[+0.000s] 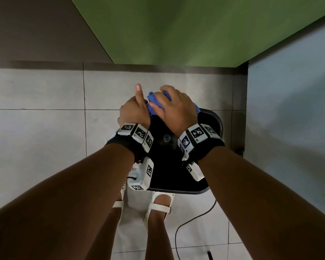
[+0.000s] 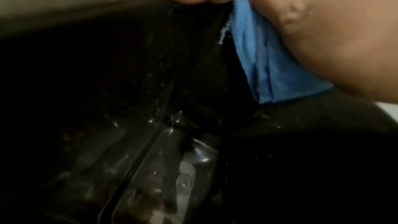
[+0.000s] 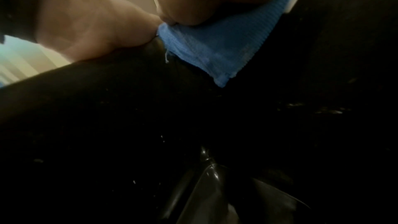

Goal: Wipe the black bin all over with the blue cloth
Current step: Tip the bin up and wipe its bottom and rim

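The black bin (image 1: 219, 123) stands on the floor between my forearms, its inside wet and glossy (image 2: 129, 74). My right hand (image 1: 176, 109) grips the bunched blue cloth (image 1: 152, 98) and presses it over the bin's far rim; a corner of the cloth (image 3: 215, 45) hangs down the inner wall (image 3: 129, 125). Right beside it, my left hand (image 1: 133, 111) holds the same far rim, with one finger sticking straight up. In the left wrist view the cloth (image 2: 269, 65) shows under the right hand (image 2: 333, 31). The left hand's fingers are hidden behind the rim.
The bin sits on pale floor tiles (image 1: 45, 128). A green wall (image 1: 176, 30) is ahead and a pale grey panel (image 1: 289, 109) stands close on the right. My feet in white sandals (image 1: 159, 205) are just behind the bin. A black cable (image 1: 191, 222) lies on the floor.
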### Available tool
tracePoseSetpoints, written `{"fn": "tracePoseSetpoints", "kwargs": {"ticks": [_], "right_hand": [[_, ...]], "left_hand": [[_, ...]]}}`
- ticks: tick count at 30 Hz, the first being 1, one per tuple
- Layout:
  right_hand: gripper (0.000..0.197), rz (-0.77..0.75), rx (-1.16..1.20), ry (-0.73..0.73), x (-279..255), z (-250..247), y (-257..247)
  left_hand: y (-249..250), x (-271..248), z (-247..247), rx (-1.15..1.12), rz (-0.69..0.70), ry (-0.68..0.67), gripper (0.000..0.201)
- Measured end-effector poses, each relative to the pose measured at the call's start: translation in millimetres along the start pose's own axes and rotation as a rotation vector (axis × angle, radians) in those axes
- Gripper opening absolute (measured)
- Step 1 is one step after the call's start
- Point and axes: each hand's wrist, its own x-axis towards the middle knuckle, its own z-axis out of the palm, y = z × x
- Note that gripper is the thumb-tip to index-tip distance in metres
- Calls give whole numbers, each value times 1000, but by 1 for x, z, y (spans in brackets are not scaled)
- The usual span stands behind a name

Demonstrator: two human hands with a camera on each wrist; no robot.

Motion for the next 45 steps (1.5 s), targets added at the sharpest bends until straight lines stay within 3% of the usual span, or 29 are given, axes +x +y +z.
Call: {"fn": "tracePoseSetpoints", "kwargs": {"ticks": [3, 6, 9, 12, 15, 18, 22, 25, 28, 34, 39, 45], "right_hand": [[40, 38, -38, -15, -9, -6, 8], [42, 192, -37, -26, -37, -22, 31], [27, 265, -73, 103, -60, -29, 47], [20, 299, -78, 119, -60, -26, 45], [26, 255, -49, 98, -54, -30, 38], [35, 197, -47, 34, -39, -30, 20], [44, 245, -131, -52, -21, -14, 7], [39, 231, -279, -107, -29, -17, 17], [30, 263, -272, -70, -43, -30, 42], [37, 474, -137, 124, -46, -32, 40], [31, 290, -164, 22, -13, -17, 8], [37, 326, -204, 25, -12, -15, 4]], "left_hand": [[0, 2, 0, 9, -64, 36, 66], [2, 2, 2, -36, -137, 84, 77], [2, 1, 1, -63, -135, 94, 77], [3, -2, 2, 10, 34, 77, 69], [2, -5, 5, 162, 256, 16, 58], [1, -5, 6, 205, 327, -6, 53], [1, -4, 5, 173, 250, -77, 55], [3, -3, 3, 169, 188, -87, 58], [3, -4, 3, 157, 164, -95, 60], [3, -3, 6, 132, 150, -75, 60], [3, -2, 6, 159, 185, -53, 57], [1, -1, 6, 96, 123, -45, 61]]}}
